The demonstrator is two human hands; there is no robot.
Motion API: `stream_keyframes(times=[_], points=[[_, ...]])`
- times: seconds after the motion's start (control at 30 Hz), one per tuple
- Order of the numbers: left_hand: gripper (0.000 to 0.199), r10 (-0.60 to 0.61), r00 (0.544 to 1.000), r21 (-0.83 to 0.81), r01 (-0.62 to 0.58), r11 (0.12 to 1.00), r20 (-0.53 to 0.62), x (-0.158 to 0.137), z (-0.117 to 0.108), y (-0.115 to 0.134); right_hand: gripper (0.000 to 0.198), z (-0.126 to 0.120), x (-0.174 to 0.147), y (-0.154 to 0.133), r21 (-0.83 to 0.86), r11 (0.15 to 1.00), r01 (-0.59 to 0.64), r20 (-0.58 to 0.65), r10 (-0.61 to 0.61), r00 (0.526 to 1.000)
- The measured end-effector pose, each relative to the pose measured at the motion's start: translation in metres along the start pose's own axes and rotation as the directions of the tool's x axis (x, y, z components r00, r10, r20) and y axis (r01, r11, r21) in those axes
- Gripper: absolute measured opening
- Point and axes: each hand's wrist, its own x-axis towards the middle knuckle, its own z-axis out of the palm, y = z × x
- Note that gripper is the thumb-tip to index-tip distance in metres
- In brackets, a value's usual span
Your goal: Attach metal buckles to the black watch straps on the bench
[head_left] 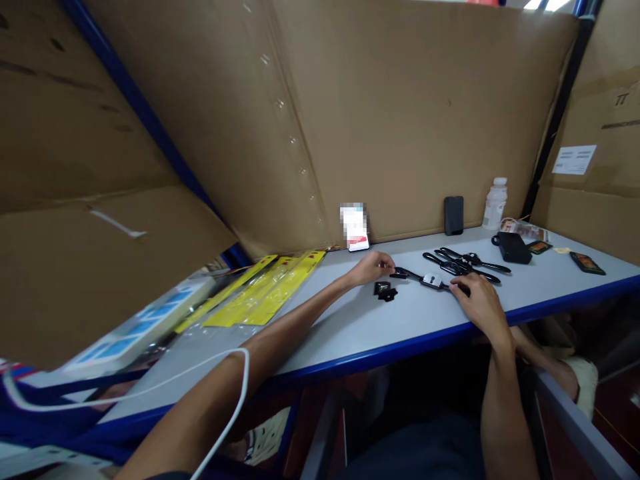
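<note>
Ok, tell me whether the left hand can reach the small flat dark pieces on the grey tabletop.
Probably yes: the small flat dark pieces lie close to the left hand, with nothing visible between. It's at the end of the black two-handled tool, so may need to leave that first.

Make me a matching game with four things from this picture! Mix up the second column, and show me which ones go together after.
Things:
1. Black tool
2. Yellow packages
3. Bottle
4. Phone with the bright screen

Clues:
A. Upright by the cardboard wall, left of the bottle
B. Between the left hand and the right hand, with a silver-grey middle
C. White-capped, standing toward the back right of the table
D. Lying flat on the table's left part

Right pairs: 1-B, 2-D, 3-C, 4-A
</note>
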Motion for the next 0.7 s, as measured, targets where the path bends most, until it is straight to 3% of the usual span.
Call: stream_keyframes(times=[0.13,0.3,0.5,0.6,0.7], points=[[0.016,0.018,1.0,-0.005,-0.018,1.0,0.004,0.018,0.012,0.018,0.025,-0.001,-0.001,-0.002,-0.018,1.0,0.003,-0.007,-0.003,1.0],[0.014,0.09,0.991,-0.009,-0.09,0.996,0.099,0.043,0.036,0.038,0.024,-0.003,-0.002,-0.006,-0.025,1.0,-0.011,-0.003,0.01,1.0],[0.012,0.142,0.976,0.017,-0.147,0.989,0.166,0.05,0.049,0.047,0.025,-0.003,-0.003,-0.006,-0.033,0.999,-0.005,0.001,0.005,1.0],[0.011,0.112,0.984,0.06,-0.121,0.991,0.138,0.049,0.047,0.052,0.025,-0.003,-0.002,-0.006,-0.036,0.999,-0.006,0.004,0.006,1.0],[0.015,0.094,0.995,0.099,-0.098,0.99,0.041,0.043,0.032,0.054,0.025,-0.003,-0.002,-0.006,-0.037,0.999,-0.009,0.011,0.01,1.0]])
